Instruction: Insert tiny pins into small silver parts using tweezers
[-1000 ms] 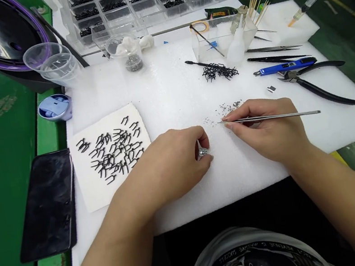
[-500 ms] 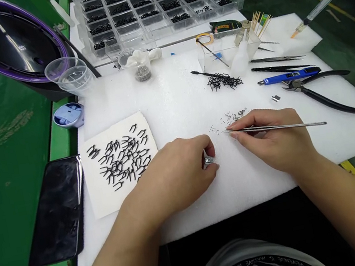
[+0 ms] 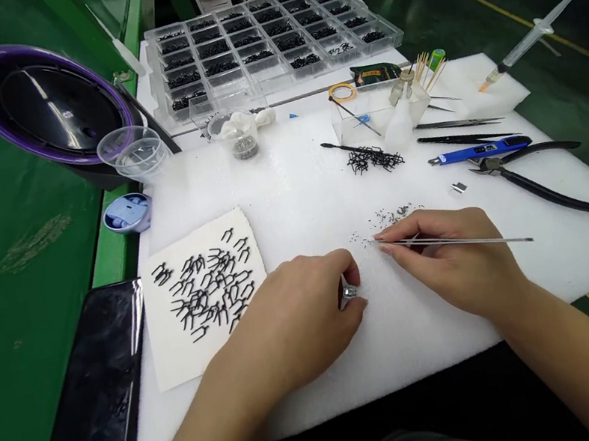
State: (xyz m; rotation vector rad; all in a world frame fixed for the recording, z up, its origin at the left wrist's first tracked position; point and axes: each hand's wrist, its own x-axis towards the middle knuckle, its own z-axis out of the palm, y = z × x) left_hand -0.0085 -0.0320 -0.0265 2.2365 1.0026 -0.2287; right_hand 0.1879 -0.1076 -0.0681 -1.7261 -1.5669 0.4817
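My right hand point(image 3: 449, 258) is closed around metal tweezers point(image 3: 480, 241), their tips pointing left and low over the white foam sheet point(image 3: 294, 190). Close to those tips lie tiny dark parts point(image 3: 396, 215) in a loose scatter. My left hand point(image 3: 315, 308) rests on the foam, thumb and fingers curled around a small shiny silver metal piece point(image 3: 349, 291); most of that piece is hidden by the fingers. To the left of this hand, a cream card point(image 3: 169, 364) carries many black fork-shaped pieces point(image 3: 209, 289). Part of the card is covered by my left forearm.
At the back stands a clear compartment box point(image 3: 268, 69) of black pieces. Farther right are a black pile point(image 3: 375, 159), a blue cutter point(image 3: 481, 150), pliers point(image 3: 551, 187) and a syringe point(image 3: 535, 33). Clear cups point(image 3: 137, 153) and a black tablet-like slab point(image 3: 94, 377) are at left.
The view has tilted up, so everything sits lower in the picture. The tweezers' rear end has swung slightly downward in my right hand. My left hand keeps its hold on the silver piece.
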